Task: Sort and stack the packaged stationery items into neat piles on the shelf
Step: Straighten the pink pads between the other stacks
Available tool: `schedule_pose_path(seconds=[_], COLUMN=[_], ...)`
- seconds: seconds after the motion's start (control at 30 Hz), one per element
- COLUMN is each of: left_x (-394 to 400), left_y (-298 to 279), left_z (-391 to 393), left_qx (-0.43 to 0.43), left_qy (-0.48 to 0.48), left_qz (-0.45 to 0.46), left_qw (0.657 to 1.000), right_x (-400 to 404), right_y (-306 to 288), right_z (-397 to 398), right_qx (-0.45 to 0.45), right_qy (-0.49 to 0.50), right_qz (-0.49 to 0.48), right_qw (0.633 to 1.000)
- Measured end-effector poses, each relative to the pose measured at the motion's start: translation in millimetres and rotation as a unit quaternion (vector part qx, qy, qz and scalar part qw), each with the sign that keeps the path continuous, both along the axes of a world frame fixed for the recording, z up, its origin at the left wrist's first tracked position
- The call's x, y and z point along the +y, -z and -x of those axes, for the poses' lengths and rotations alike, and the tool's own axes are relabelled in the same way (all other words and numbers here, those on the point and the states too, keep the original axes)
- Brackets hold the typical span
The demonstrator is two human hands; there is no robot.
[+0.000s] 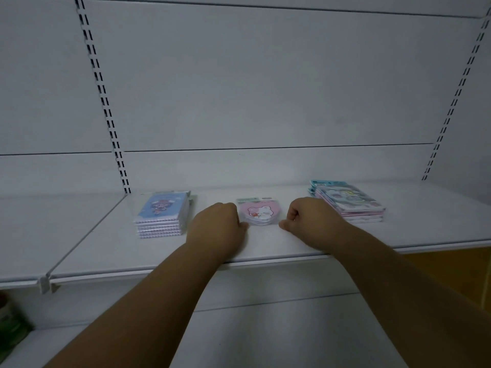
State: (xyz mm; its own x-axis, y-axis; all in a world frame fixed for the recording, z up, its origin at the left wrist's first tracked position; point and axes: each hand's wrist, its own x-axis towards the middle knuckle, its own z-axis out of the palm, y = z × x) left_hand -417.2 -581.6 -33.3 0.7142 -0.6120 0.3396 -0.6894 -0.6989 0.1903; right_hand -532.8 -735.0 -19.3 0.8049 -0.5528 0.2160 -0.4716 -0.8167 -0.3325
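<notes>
Shelf (265, 243): white metal board, both forearms reaching over its front edge

Left hand (216, 225): knuckles up, fingers curled under, resting on the shelf; its fingertip side meets the left edge of the heart-shaped pile; whether the fingers actually pinch that pile cannot be told, since they are hidden beneath the hand

Right hand (309, 217): fingers curled into a loose fist, thumb side toward the middle, resting on the shelf just right of the heart-shaped pile, with a small strip of bare shelf between them; nothing seen inside the fist

Heart-shaped pile (255, 214): pink packets with a cartoon bear print and a pale green header card, stacked flat between the two hands, edges roughly aligned

Blue notebook pile (162, 216): several wrapped spiral-bound books, light blue cover with a cartoon figure, stacked flat just beside the left hand on its outer side, close to the knuckles but apart from them

Pink-edged pile (350, 204): flat packets with pink edges and teal header cards, stacked just beyond and outside the right hand; upper pieces sit slightly fanned toward the back

Slotted uprights (102, 96): two perforated rails on the back panel, one behind the blue pile, one far outside the right hand

Lower shelf (265, 341): beneath the forearms; blurred green items at its far left edge, kind not discernible
</notes>
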Motion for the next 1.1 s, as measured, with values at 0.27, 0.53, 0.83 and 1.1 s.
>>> schedule_pose_path(seconds=[0.27, 0.53, 0.83, 1.1], left_x=[0, 5, 5, 6], left_y=[-2, -3, -6, -5], left_z=[2, 10, 12, 12], left_qx=[0.01, 0.036, 0.04, 0.025], left_qy=[0.011, 0.012, -0.005, 0.009], left_qz=[-0.003, -0.01, 0.003, 0.001], left_qw=[1.0, 0.999, 0.999, 1.0], right_x=[4, 2, 2, 0], right_y=[3, 1, 0, 0], right_z=[3, 14, 12, 15], right_qx=[0.002, 0.001, 0.011, 0.015], right_qy=[0.005, -0.025, -0.026, -0.046], right_qz=[0.005, 0.0, 0.041, 0.048], right_qw=[1.0, 1.0, 0.999, 0.998])
